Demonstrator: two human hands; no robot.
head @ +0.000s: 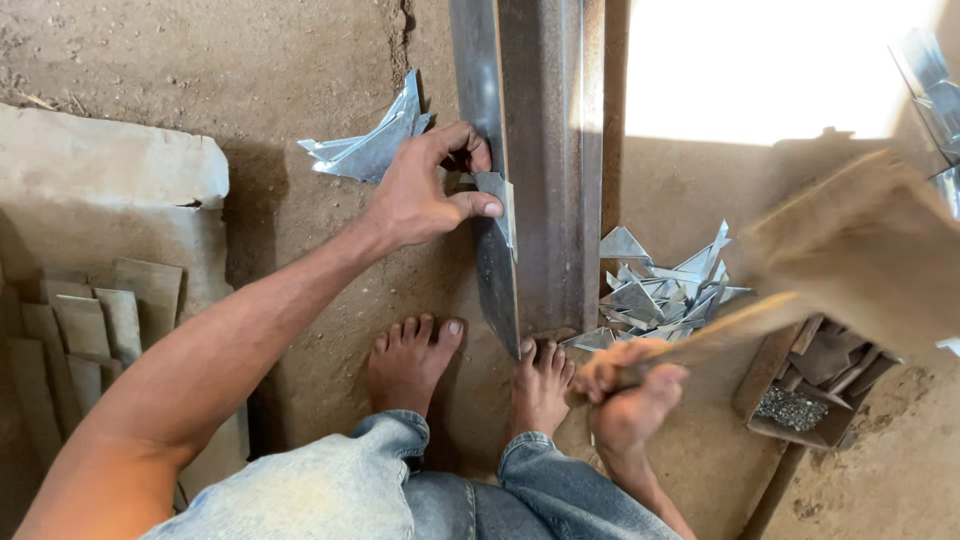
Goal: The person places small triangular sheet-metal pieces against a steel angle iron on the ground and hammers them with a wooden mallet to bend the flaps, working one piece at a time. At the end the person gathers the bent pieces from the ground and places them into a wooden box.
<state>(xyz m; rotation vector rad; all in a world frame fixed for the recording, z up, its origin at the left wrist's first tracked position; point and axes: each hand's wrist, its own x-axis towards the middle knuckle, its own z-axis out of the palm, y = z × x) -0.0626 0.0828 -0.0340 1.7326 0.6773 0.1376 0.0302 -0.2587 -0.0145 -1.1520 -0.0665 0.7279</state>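
My left hand (425,190) pinches a small folded piece of sheet metal (497,198) against the left edge of a long rusty steel beam (540,160) lying on the dirt floor. My right hand (635,395) grips the handle of a wooden mallet (850,250), which is blurred by motion and raised at the right. My bare feet (415,360) stand at the beam's near end.
A pile of cut sheet-metal offcuts (660,290) lies right of the beam, more shiny pieces (370,145) left of it. A wooden tray (810,390) with scraps and small nails sits at the right. Flat wooden strips (90,330) and a stone slab (110,165) lie at the left.
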